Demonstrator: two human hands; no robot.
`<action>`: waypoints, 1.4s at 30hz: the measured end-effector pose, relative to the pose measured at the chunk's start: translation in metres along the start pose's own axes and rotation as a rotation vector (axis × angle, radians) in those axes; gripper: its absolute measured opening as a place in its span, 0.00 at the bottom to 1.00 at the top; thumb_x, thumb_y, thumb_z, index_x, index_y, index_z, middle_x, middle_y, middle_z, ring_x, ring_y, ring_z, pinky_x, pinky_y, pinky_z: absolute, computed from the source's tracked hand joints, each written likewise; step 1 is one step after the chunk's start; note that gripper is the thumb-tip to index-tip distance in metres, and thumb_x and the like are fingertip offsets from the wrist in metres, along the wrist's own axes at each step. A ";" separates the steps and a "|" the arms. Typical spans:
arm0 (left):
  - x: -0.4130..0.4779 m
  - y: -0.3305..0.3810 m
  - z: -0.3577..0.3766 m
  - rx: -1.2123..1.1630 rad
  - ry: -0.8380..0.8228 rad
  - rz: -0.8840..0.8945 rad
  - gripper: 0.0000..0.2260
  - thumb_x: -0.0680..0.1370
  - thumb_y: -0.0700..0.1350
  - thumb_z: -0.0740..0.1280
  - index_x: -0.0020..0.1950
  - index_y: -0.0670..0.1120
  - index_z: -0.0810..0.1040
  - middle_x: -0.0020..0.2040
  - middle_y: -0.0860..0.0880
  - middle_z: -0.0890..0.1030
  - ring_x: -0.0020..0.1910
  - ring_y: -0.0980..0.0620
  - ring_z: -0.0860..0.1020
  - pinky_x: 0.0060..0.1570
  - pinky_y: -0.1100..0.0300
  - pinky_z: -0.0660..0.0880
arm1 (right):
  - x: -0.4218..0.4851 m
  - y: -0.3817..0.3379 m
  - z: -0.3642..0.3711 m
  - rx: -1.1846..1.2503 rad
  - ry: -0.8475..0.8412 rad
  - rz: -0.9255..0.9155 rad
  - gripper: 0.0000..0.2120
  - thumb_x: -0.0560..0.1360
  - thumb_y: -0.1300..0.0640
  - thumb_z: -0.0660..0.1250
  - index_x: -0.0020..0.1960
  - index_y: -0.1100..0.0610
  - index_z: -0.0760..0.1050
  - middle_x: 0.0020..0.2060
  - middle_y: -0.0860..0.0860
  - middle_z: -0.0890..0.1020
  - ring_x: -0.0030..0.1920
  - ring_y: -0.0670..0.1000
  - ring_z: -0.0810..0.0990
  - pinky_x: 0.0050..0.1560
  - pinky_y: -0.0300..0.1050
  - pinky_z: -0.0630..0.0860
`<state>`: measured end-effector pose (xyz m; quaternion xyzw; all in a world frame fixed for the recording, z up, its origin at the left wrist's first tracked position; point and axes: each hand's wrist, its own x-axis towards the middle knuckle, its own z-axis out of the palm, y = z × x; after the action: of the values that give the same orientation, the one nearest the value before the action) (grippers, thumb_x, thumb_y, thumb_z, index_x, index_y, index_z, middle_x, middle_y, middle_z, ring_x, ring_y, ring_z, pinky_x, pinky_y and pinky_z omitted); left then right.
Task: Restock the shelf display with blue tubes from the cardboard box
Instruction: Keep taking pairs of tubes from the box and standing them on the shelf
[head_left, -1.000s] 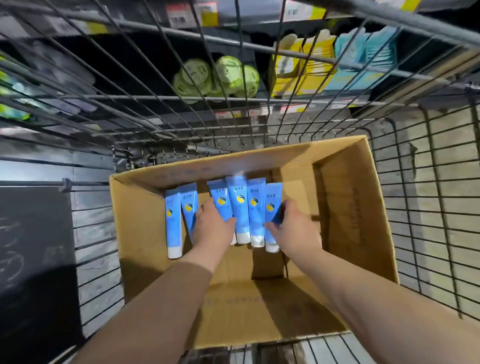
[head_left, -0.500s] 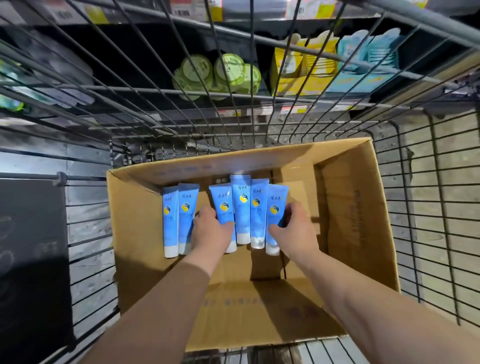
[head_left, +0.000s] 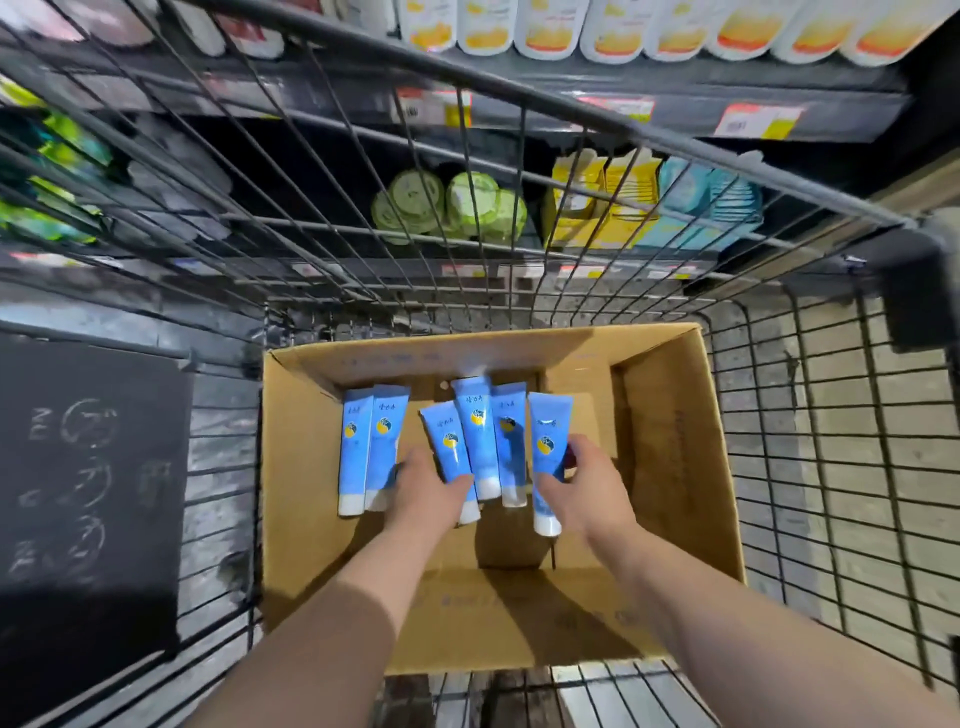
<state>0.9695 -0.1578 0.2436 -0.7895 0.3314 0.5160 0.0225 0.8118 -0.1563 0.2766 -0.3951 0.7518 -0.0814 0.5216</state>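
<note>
right hand has pulled its blue tube nearer, fingers closed round it; left hand clamps another tube, which could slip sideways.

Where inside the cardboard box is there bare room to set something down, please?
The box floor is bare along the near wall, and between the rightmost tube and the right wall. The far left is crowded with blue tubes and both hands.

Six blue plastic tubes with white caps lie in one open brown cardboard box; two bare hands reach in.
</note>
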 end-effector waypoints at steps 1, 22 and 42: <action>0.004 0.001 0.003 0.005 0.009 -0.001 0.19 0.75 0.48 0.68 0.63 0.43 0.68 0.59 0.45 0.77 0.57 0.42 0.76 0.47 0.57 0.70 | 0.001 0.001 -0.001 0.002 0.000 0.004 0.10 0.75 0.61 0.65 0.55 0.52 0.71 0.45 0.46 0.76 0.38 0.43 0.76 0.30 0.32 0.68; -0.015 0.005 0.000 -0.143 0.069 0.082 0.18 0.76 0.42 0.66 0.65 0.46 0.67 0.56 0.47 0.80 0.54 0.44 0.78 0.49 0.55 0.74 | -0.006 -0.007 -0.012 -0.002 -0.028 -0.011 0.19 0.76 0.60 0.66 0.65 0.54 0.68 0.51 0.47 0.77 0.49 0.49 0.77 0.46 0.43 0.74; -0.238 0.018 -0.221 -0.697 0.488 0.350 0.26 0.69 0.40 0.70 0.65 0.46 0.68 0.52 0.44 0.80 0.47 0.46 0.79 0.50 0.52 0.75 | -0.185 -0.241 -0.040 -0.105 -0.143 -0.619 0.17 0.72 0.58 0.70 0.60 0.56 0.73 0.50 0.50 0.79 0.51 0.52 0.78 0.52 0.47 0.75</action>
<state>1.0775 -0.1359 0.5496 -0.7806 0.2619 0.3916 -0.4108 0.9268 -0.2051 0.5559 -0.6362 0.5606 -0.1691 0.5024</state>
